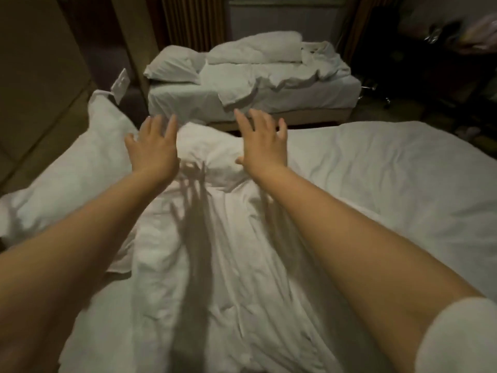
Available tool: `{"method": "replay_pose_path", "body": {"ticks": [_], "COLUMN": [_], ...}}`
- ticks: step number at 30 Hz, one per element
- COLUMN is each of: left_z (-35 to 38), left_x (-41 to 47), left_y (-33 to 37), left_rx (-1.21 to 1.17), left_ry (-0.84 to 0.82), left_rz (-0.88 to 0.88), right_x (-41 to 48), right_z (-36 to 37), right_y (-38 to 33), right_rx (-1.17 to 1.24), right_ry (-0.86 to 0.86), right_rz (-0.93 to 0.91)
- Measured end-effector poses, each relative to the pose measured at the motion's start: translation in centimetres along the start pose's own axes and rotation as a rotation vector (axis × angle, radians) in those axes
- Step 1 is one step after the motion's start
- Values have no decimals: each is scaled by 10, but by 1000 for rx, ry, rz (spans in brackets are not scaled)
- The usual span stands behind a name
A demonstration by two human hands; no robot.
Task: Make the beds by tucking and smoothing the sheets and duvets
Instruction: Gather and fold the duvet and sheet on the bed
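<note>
One crumpled white duvet [228, 265] lies along the middle of the near bed [403, 184], bunched into long ridges and creases running away from the camera. Its far end rises in a rounded lump at the far edge of the mattress. To the right of the duvet, the bed surface is covered in flatter white fabric with light wrinkles.

The left hand [154, 146] and the right hand [262, 142] reach out side by side over the far lump of the duvet, apart from each other. Both hands are released: fingers straight and spread, palms down, grasping nothing. Finger shadows fall on the duvet between the forearms. Contact between palms and fabric cannot be determined. A white sleeve [457, 337] covers the right upper arm.

A white pillow [80, 162] lies at the left side of the near bed, just beside the left hand.

The far bed [242, 100] stands beyond a narrow gap. It carries a pillow at its left end [172, 65] and a rumpled second duvet [269, 68] heaped across the top, one corner hanging over the near side. Behind it hang curtains [193, 20].
</note>
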State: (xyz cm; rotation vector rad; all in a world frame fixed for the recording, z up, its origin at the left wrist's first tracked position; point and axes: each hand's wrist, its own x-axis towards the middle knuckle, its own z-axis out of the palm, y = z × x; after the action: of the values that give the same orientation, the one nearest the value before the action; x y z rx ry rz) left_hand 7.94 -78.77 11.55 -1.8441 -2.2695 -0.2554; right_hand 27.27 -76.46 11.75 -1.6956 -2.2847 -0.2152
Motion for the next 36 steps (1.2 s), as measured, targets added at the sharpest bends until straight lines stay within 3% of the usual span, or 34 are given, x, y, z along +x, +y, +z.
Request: {"method": "replay_pose_path", "body": {"ticks": [3, 6, 9, 16, 22, 26, 29, 33, 36], "left_z": [41, 79, 104, 129, 138, 154, 166, 171, 172], "left_x": [-2, -27, -50, -104, -161, -184, -190, -183, -183], "left_y": [31, 74, 128, 269, 394, 466, 502, 507, 492], "left_rx": [-24, -82, -90, -155, -247, -238, -94, 49, 133], "left_ry": [-114, -277, -373, -486, -578, -617, -703, -759, -862], "left_rz": [115, 240, 401, 774, 958, 925, 909, 725, 586], "right_x": [-25, -78, -130, -235, -292, -302, -301, -284, -266], "right_z": [35, 78, 95, 86, 91, 112, 130, 159, 181], "right_y": [13, 48, 91, 214, 316, 399, 453, 495, 507], "right_rx": [25, 90, 100, 35, 206, 271, 305, 374, 272], "right_ry": [-156, -354, -436, -427, -415, -486, -627, -692, -771], "right_rz": [-2, 180, 294, 705, 818, 684, 505, 341, 48]}}
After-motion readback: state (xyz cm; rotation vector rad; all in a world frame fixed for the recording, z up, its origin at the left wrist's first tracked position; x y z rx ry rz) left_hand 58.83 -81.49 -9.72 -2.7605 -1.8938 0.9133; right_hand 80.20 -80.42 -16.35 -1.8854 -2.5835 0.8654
